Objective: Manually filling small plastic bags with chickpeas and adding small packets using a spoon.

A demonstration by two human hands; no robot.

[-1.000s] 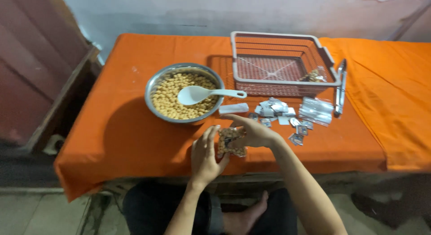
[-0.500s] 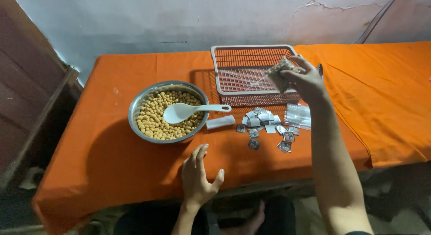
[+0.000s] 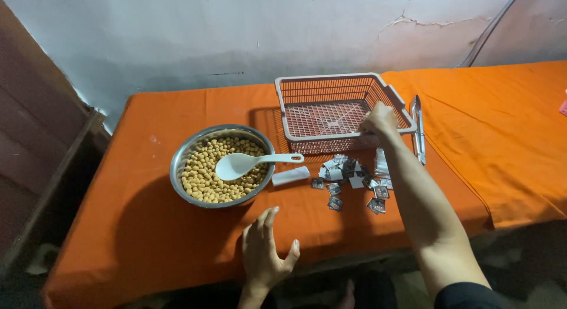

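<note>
The right hand (image 3: 381, 117) reaches into the basket (image 3: 307, 84), and its fingers are hidden behind the knuckles, so any grip cannot be told. The small packets (image 3: 348, 179) are too small to read. The right forearm covers some of them.

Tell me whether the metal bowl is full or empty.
Mostly full. The metal bowl holds a thick layer of small round tan pieces, hiding its bottom, and a white spoon lies on top of them.
</note>
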